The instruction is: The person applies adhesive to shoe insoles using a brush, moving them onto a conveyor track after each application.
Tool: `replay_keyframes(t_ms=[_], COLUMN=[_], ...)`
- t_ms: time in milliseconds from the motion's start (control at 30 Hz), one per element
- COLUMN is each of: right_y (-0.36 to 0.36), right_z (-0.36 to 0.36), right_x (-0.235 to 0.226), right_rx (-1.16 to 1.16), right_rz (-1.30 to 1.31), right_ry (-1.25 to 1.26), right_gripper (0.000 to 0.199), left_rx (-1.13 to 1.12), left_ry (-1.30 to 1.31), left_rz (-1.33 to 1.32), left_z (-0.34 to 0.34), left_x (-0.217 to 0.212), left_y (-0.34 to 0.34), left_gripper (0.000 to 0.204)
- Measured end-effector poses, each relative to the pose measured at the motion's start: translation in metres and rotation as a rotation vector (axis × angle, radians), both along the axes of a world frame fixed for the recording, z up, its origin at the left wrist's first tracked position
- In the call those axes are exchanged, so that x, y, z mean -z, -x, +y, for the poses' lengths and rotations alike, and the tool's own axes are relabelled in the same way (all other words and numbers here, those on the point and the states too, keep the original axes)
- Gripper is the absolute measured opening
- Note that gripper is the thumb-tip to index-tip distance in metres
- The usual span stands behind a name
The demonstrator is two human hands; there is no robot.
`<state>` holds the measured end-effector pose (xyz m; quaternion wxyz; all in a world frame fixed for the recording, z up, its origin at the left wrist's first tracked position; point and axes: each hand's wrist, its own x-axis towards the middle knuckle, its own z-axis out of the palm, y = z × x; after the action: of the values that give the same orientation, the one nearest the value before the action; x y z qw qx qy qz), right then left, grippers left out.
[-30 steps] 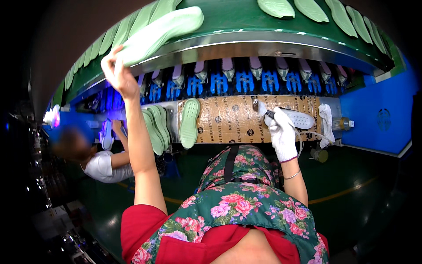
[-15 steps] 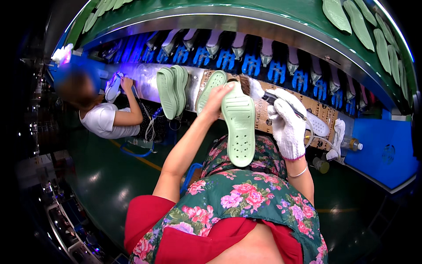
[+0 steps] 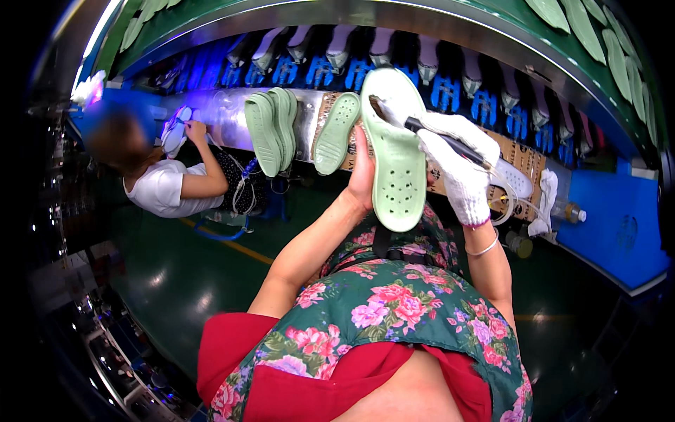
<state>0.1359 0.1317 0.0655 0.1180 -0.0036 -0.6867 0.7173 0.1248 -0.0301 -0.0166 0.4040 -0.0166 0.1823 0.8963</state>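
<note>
Left hand bare, wrapped round the left edge of a pale green shoe sole, fingers behind it and thumb at the rim — a firm, closed hold. I read the sole as held up in front of the chest, its long axis running near to far, heel end near, toe end far, the perforated face turned toward me.

Right hand in a white glove, closed on a dark brush. Handle slants from the glove up and left; its tip lies on or just above the far half of the sole. I cannot tell whether the bristles actually touch.

The relation that counts: the brush comes onto the sole from the right, across its long axis, with the right hand nearer the toe end and the left hand at mid-length on the opposite edge. The two hands sit just beside each other, sole between them.

Around them — three more green soles stand against the far bench edge to the left, a strip of brown cardboard lies on the bench behind the glove, and a row of blue holders runs along the far curved line. A white shoe upper lies just right of the glove. At far left a co-worker in a white shirt leans at the same bench
</note>
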Motion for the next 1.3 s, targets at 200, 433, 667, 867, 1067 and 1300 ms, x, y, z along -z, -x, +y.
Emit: replay_keyframes(t_ms=[200,433,667,867,1067,1300], right_y=[0.027,0.008,0.023,0.008,0.005,0.002], right_z=[0.003,-0.019,-0.015,-0.021,-0.022,-0.015], right_x=[-0.009,-0.012,0.000,-0.012,-0.001,0.001], right_rx=[0.138,-0.115,0.015,-0.224,-0.192,-0.129], right_rz=[0.386,0.424,0.426,0.403,0.540,0.370], right_ry=[-0.510,-0.579,-0.444,-0.405,-0.601,-0.366], right_gripper=[0.021,0.020,0.021,0.020,0.031,0.021], left_rx=[-0.128,-0.116,-0.136,-0.257,-0.239,-0.434], left_ry=[0.188,0.298,0.281,0.353,0.294,0.211], left_rz=[0.033,0.222,0.231,0.293,0.204,-0.034], left_z=[0.016,0.004,-0.012,-0.021,-0.024,-0.024], left_x=[-0.026,-0.013,-0.016,-0.022,-0.024,-0.018], left_y=[-0.004,0.004,0.013,0.025,0.032,0.048], left_gripper=[0.096,0.089,0.089,0.095,0.098,0.105])
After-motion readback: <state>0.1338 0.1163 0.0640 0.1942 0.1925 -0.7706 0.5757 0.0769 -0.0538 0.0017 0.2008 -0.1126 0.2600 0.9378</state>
